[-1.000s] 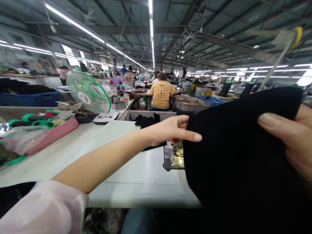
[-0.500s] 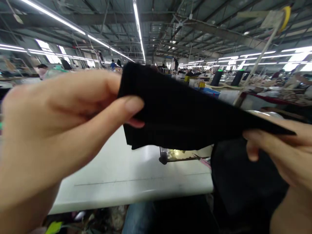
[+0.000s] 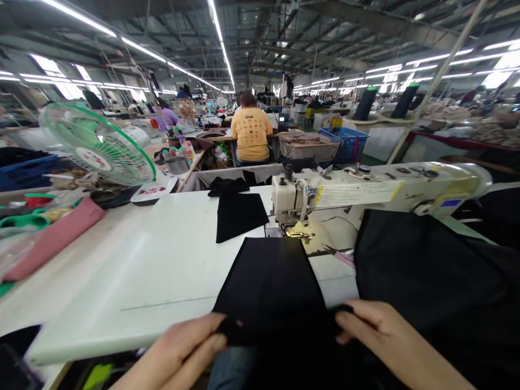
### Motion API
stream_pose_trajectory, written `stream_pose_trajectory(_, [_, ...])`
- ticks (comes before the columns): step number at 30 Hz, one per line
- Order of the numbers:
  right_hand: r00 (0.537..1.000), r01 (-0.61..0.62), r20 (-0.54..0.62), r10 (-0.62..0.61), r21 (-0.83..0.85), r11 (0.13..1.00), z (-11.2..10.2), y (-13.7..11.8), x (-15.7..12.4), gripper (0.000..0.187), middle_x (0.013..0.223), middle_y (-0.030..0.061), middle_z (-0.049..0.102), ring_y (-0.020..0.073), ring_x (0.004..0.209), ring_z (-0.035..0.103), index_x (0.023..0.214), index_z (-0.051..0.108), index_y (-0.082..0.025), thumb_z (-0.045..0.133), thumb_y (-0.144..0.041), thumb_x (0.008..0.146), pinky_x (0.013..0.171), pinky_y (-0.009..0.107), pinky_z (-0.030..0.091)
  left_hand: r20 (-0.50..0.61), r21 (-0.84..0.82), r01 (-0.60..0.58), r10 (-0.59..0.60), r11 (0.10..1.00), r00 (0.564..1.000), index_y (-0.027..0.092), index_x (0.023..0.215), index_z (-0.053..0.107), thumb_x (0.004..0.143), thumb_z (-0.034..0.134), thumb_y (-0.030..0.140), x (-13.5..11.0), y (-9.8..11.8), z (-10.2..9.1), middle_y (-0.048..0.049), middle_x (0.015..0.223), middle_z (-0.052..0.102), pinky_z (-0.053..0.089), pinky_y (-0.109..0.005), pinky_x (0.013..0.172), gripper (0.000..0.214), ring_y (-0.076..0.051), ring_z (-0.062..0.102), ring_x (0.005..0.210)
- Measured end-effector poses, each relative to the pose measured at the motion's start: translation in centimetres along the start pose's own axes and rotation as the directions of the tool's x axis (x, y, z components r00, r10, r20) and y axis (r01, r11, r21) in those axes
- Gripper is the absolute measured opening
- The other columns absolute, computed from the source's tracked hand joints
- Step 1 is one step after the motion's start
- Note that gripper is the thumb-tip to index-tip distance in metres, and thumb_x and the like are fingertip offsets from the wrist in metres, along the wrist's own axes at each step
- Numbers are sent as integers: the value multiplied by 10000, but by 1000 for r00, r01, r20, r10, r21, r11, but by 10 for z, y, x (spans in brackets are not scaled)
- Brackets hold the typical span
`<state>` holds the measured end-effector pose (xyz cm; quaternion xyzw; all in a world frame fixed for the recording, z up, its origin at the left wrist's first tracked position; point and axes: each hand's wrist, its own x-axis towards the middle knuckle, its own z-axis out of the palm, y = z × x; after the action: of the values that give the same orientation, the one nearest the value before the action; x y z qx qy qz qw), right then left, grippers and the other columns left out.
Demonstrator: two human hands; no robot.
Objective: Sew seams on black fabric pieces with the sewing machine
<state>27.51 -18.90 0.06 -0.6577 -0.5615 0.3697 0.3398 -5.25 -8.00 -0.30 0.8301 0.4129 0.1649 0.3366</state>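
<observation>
A black fabric piece (image 3: 276, 281) lies flat on the white table (image 3: 162, 271), its far edge just short of the sewing machine (image 3: 365, 192) needle. My left hand (image 3: 182, 352) pinches the piece's near left corner at the table's front edge. My right hand (image 3: 390, 341) grips the near right corner, fingers closed over the cloth. A second, smaller black piece (image 3: 238, 214) lies farther back, left of the machine head.
A large heap of black cloth (image 3: 439, 276) lies under the machine arm at right. A green fan (image 3: 99, 143) and a pink tray (image 3: 52, 235) of oddments stand at left. A person in a yellow shirt (image 3: 251, 132) sits with their back to me at the table ahead.
The black piece, held up in front of my face before, now lies flat on the table before the needle. Both hands have dropped to its near edge.
</observation>
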Motion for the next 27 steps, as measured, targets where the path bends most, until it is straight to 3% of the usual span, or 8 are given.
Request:
stream_pose_trajectory(4, [955,43,-289,-71,-104,994,22,27,68,388,591,-20,586,187,572,609,641,596,-234,543,-498,921,548,288,484,-42,31,132,-131,991,990,221,805,628,953,430,410,79,5,4,12,678,649,551,-282,572,311,-182,676,544])
stream_pose_trajectory(8, [894,29,-434,-111,-191,981,40,51,128,273,763,43,621,238,767,595,669,574,-229,593,-406,876,735,353,473,-128,370,137,-96,919,987,195,933,611,966,433,288,146,-14,18,-69,851,675,534,-358,732,203,-257,686,815])
stream_pose_trajectory(12, [850,-6,-516,-105,-208,978,50,65,149,92,919,96,617,309,953,560,728,587,-236,660,-281,760,899,444,436,-150,388,144,-92,910,984,186,909,602,863,596,199,177,-31,28,-138,1097,635,501,-388,863,48,-300,610,1059])
stream_pose_trajectory(17, [845,11,-529,-79,-131,991,52,75,153,119,853,77,594,307,895,551,687,573,-256,682,-293,721,925,478,422,-117,232,118,-92,966,989,217,737,502,744,582,46,187,-37,34,-34,811,597,479,-340,791,189,-226,610,835])
stream_pose_trajectory(20, [849,67,-523,-74,-32,997,49,76,151,183,868,79,616,315,943,561,657,563,-261,714,-355,703,984,493,401,-163,94,93,-77,991,984,227,743,457,740,522,44,175,-36,38,2,752,567,464,-300,724,194,-187,587,762])
stream_pose_trajectory(22, [854,112,-516,-65,60,992,48,75,146,255,999,102,657,336,1067,562,630,563,-255,752,-420,677,1051,496,367,-198,7,81,-78,997,977,228,779,459,761,514,92,159,-34,38,12,757,582,466,-279,676,149,-170,593,731])
stream_pose_trajectory(25, [885,140,-465,-9,248,958,46,70,133,319,1117,103,695,331,1153,584,675,635,-236,766,-527,692,1053,474,406,-197,-354,-4,-71,935,978,213,843,530,748,596,148,130,-28,34,-39,1015,682,508,-294,816,133,-190,665,942])
stream_pose_trajectory(27, [920,124,-389,33,370,921,46,67,125,352,979,83,734,298,1015,664,784,702,-219,733,-568,752,936,441,504,-170,-625,-55,-67,779,983,207,912,620,718,679,157,115,-23,30,-69,1275,650,472,-330,985,209,-230,629,1167])
